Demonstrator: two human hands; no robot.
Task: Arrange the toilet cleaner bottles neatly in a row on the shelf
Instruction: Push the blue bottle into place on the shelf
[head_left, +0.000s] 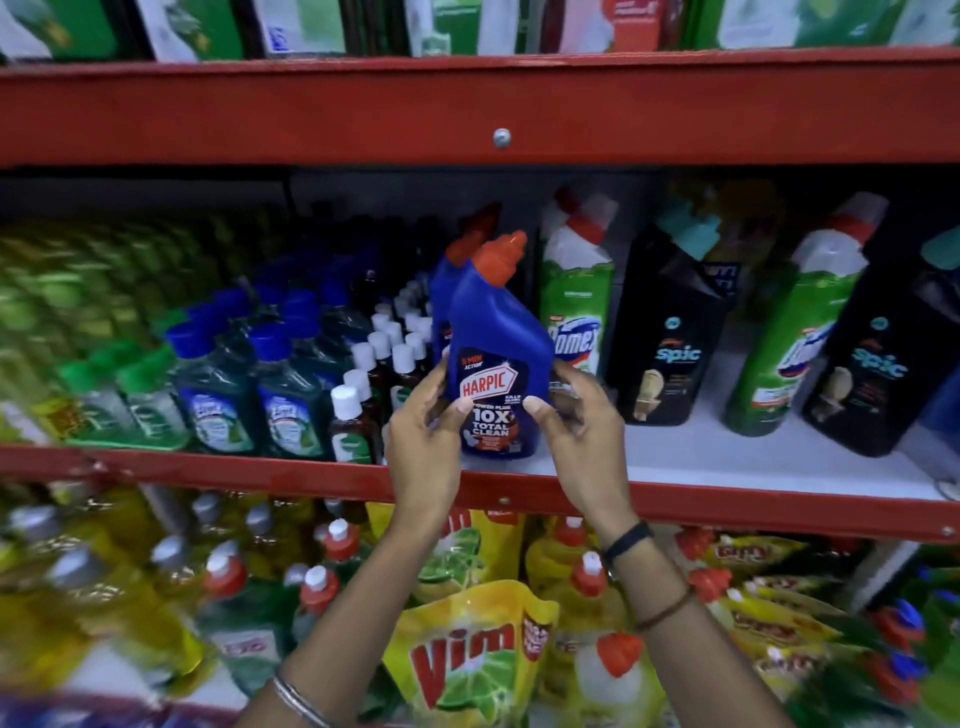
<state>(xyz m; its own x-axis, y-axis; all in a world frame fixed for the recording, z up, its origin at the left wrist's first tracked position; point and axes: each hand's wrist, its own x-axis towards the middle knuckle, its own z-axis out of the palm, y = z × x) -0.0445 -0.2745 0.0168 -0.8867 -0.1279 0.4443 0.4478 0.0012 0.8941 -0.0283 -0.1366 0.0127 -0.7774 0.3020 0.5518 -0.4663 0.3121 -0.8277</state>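
I see the Harpic bottle (498, 332) as smooth, glossy blue plastic with a glossy printed label. The shelf (753, 467) edge looks like red painted metal, slightly scuffed, with a shiny metal bolt (502, 138). The Vim pouch (467, 649) is shiny, crinkled plastic film.

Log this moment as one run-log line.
step: placing | object: blue Harpic bottle, upright at shelf front | left hand: gripping it | right hand: gripping it | neighbour: green Domex bottle beside

Blue Harpic bottle (496, 364), red-capped, stands upright at the shelf's (727, 467) front edge.
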